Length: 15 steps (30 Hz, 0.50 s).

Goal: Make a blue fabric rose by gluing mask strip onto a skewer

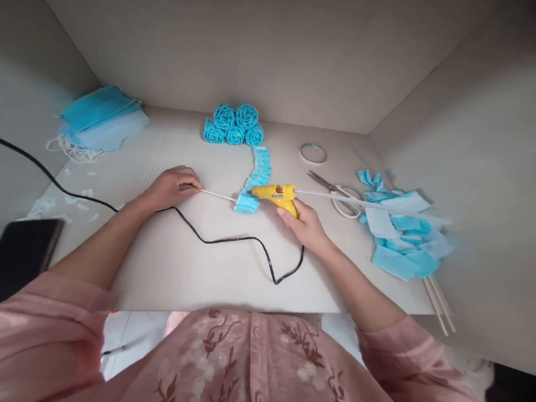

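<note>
My left hand [173, 187] pinches a thin wooden stick [218, 195] that points right. Its far end meets the near end of a pleated blue strip [260, 167], which looks cut from mask fabric and runs away from me across the table. In my right hand [304, 223] is a yellow hot glue gun [275, 193], its nozzle at the strip just above the stick's end. A long pale glue stick [339, 198] juts out of the gun's back to the right. Beyond the strip sit several blue fabric roses [236, 122].
Scissors [338, 192] and a ring of tape [313, 153] lie to the right, near blue fabric scraps [402, 233] and wooden sticks [438, 304]. Face masks [103, 119] are stacked back left. A phone [10, 271] lies front left. The gun's black cord [226, 241] crosses the table.
</note>
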Each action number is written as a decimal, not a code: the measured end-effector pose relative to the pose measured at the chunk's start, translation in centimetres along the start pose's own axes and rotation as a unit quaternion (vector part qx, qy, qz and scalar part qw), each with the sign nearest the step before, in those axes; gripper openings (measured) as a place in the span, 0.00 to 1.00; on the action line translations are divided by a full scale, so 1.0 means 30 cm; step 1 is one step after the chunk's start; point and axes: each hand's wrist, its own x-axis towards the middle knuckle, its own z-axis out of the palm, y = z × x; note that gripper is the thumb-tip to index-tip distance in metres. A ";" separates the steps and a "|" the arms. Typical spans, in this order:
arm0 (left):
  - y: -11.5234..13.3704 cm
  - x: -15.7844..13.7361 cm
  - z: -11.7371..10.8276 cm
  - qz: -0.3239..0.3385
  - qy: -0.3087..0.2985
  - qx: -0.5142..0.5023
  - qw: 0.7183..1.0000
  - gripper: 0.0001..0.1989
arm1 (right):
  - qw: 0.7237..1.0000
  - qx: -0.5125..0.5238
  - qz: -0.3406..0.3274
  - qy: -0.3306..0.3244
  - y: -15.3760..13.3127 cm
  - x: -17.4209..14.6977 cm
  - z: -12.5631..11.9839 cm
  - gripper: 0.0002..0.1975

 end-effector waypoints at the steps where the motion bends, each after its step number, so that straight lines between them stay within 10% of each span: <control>1: 0.001 0.000 0.000 0.000 0.000 0.001 1.000 0.11 | 1.000 -0.004 -0.001 0.002 0.000 -0.001 -0.002 0.19; 15: 0.004 0.006 -0.003 -0.001 -0.001 0.001 1.000 0.11 | 0.998 -0.053 -0.004 -0.014 -0.007 -0.017 -0.047 0.20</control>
